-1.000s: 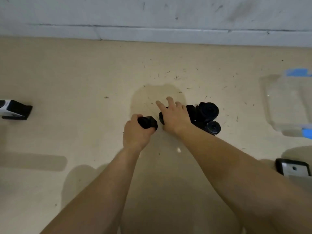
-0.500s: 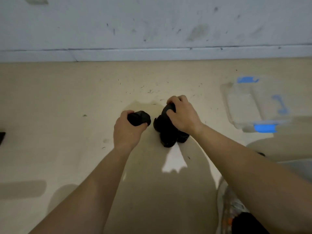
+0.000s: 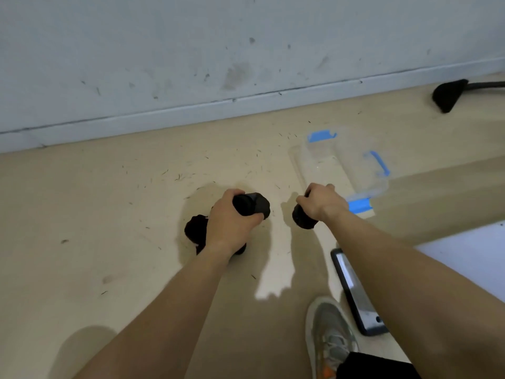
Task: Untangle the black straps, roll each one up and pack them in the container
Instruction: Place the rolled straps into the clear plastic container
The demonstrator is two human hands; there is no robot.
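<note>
Currently my left hand grips one rolled black strap, fingers curled round it. My right hand clutches a second roll. Its fingers are hidden under the knuckles, and I cannot tell whether it holds one roll or two. More dark rolls lie on the floor, mostly covered by my left wrist. The clear container with blue clips sits just beyond my right hand, blurred, contents not discernible. A phone is partly hidden by my right forearm.
</note>
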